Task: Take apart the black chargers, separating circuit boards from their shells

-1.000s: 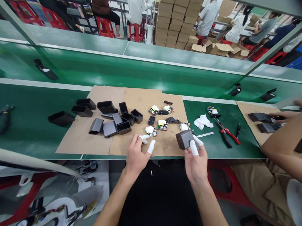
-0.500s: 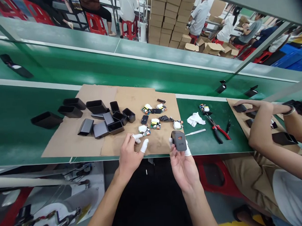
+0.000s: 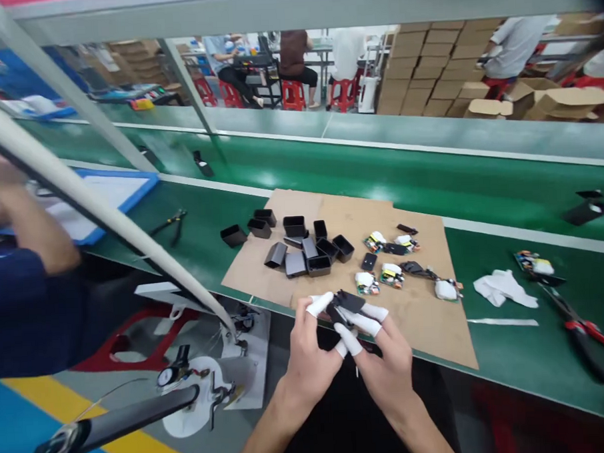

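A black plastic casing (image 3: 352,301) is held between my two hands at the front edge of the cardboard. My left hand (image 3: 310,350) grips its left side, and my right hand (image 3: 385,356) has its fingers on the right side and front. White finger cots cover several fingertips. Fingers hide part of the casing, so its inside is hard to make out. Just beyond it lie small circuit boards (image 3: 391,276) with white and yellow parts, and a small black end piece (image 3: 369,261). Open black shells (image 3: 318,265) stand and lie in a cluster to the left.
Flat cardboard (image 3: 432,341) covers part of the green bench (image 3: 488,372). To the right are a crumpled white cloth (image 3: 505,288), a thin white strip (image 3: 504,322) and red-handled pliers (image 3: 579,328). At left, a slanted pole (image 3: 132,240) stands before a co-worker's arm (image 3: 31,211).
The view has swung left. My left hand, which was apart with fingers spread, has joined my right hand on the black casing. The casing is now tilted and turned.
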Demonstrator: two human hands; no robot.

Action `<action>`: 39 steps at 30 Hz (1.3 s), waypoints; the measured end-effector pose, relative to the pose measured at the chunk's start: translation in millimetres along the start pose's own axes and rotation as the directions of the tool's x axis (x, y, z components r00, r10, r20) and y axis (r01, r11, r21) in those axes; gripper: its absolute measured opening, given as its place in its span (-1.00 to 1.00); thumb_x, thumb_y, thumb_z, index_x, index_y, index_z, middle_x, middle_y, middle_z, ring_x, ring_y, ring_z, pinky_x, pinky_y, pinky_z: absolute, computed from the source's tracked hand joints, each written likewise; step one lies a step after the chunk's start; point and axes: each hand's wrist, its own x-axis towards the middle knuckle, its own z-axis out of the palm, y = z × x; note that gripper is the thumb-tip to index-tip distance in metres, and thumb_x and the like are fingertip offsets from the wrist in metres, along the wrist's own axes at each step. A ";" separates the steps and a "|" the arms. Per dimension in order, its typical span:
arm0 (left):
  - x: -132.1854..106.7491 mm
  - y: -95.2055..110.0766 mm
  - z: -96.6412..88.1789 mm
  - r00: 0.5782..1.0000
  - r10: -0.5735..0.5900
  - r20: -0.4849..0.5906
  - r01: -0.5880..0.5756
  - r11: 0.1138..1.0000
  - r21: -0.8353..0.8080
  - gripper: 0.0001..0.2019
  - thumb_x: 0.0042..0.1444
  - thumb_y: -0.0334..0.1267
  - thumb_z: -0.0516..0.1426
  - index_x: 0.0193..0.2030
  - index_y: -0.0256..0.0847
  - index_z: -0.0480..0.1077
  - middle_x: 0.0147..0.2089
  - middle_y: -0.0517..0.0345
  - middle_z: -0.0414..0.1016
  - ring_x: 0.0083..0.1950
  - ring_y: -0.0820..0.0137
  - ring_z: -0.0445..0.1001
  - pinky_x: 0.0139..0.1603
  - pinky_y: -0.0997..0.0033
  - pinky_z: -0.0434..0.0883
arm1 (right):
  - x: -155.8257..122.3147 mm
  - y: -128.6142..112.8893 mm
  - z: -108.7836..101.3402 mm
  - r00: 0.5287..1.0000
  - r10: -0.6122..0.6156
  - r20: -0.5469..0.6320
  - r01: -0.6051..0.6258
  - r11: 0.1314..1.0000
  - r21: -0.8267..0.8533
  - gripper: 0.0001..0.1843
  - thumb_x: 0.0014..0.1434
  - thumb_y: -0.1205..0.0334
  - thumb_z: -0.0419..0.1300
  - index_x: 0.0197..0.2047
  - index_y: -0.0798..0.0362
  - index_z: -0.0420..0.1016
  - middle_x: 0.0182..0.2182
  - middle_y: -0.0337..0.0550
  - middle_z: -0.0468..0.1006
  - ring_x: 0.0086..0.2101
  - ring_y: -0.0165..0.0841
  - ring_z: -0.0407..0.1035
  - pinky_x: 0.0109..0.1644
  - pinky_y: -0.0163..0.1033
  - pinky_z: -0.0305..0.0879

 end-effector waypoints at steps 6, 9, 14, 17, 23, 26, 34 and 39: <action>11.1 -59.5 -36.7 0.867 -0.255 -0.429 0.188 0.963 -0.193 -0.39 0.05 -0.28 0.43 0.23 -0.11 0.37 0.07 0.05 0.48 -0.08 0.34 0.57 0.02 0.27 0.61 | 56.2 10.9 39.7 0.981 -0.133 0.140 0.144 0.987 -0.068 -0.56 0.39 0.16 0.35 0.30 -0.10 0.47 0.16 0.04 0.61 0.18 -0.10 0.53 0.25 0.07 0.52; 25.2 -94.1 -56.4 0.777 -0.252 -0.576 0.200 0.968 -0.154 -0.39 -0.01 -0.26 0.45 0.17 -0.14 0.37 0.01 0.08 0.48 -0.13 0.37 0.57 0.01 0.25 0.62 | 89.3 24.2 44.2 0.985 -0.043 0.165 0.114 0.884 -0.454 -0.24 0.28 -0.06 0.42 0.44 -0.02 0.36 0.43 0.26 0.33 0.48 0.22 0.10 0.45 0.42 0.18; 47.1 -123.8 -76.8 0.835 -0.207 -0.509 0.213 0.976 -0.046 -0.42 -0.02 -0.30 0.41 0.15 -0.16 0.39 0.09 0.01 0.45 -0.03 0.28 0.61 0.04 0.15 0.64 | 129.0 45.0 47.9 0.912 0.218 0.346 0.061 0.764 -0.643 -0.12 0.13 -0.15 0.49 0.41 0.01 0.39 0.40 0.29 0.35 0.43 0.28 0.18 0.42 0.40 0.19; 56.8 -121.1 -80.3 0.916 -0.200 -0.349 0.207 0.978 -0.016 -0.42 0.01 -0.35 0.36 0.20 -0.18 0.35 0.08 0.02 0.44 -0.01 0.30 0.60 0.05 0.14 0.64 | 136.7 54.1 45.7 0.876 0.255 0.409 0.025 0.824 -0.567 -0.16 0.13 -0.14 0.48 0.39 -0.07 0.41 0.39 0.18 0.36 0.31 0.10 0.39 0.36 0.20 0.35; 61.1 -113.8 -80.4 0.966 -0.167 -0.197 0.168 0.986 -0.008 -0.39 0.02 -0.45 0.29 0.25 -0.15 0.34 0.15 0.00 0.43 0.11 0.26 0.58 0.16 0.12 0.59 | 134.1 68.2 19.1 0.835 0.202 0.512 0.040 0.905 -0.423 -0.18 0.20 0.18 0.40 0.49 -0.12 0.30 0.32 0.07 0.40 0.36 -0.02 0.35 0.40 0.08 0.33; 56.3 -115.7 -81.9 0.972 -0.150 -0.180 0.151 0.988 -0.008 -0.24 0.03 -0.44 0.30 0.40 -0.13 0.21 0.28 -0.11 0.38 0.24 0.18 0.53 0.28 0.01 0.53 | 139.3 73.0 4.1 0.833 0.184 0.521 0.047 0.916 -0.399 -0.39 0.28 0.33 0.23 0.39 -0.07 0.44 0.10 0.00 0.55 0.11 -0.08 0.53 0.23 0.05 0.46; 18.9 -63.8 -52.4 0.920 0.104 -0.378 0.025 0.947 0.321 -0.04 0.05 -0.20 0.45 0.51 -0.17 0.07 0.40 -0.27 0.09 0.42 -0.08 0.27 0.45 -0.25 0.37 | 113.1 31.6 -48.8 0.931 0.284 0.231 -0.249 0.954 -0.169 -0.42 0.27 0.16 0.37 0.34 -0.12 0.53 0.17 0.00 0.60 0.08 -0.04 0.56 0.20 0.17 0.55; -4.4 -18.0 6.4 0.995 0.100 0.010 -0.100 0.971 0.215 -0.13 0.07 -0.22 0.42 0.48 -0.16 0.16 0.30 -0.26 0.34 0.31 -0.10 0.48 0.24 -0.14 0.57 | 48.4 -12.8 -44.5 0.817 0.401 0.415 -0.465 0.883 0.062 -0.47 0.24 0.12 0.46 0.26 -0.13 0.58 0.11 -0.08 0.66 0.01 -0.14 0.62 0.13 0.01 0.64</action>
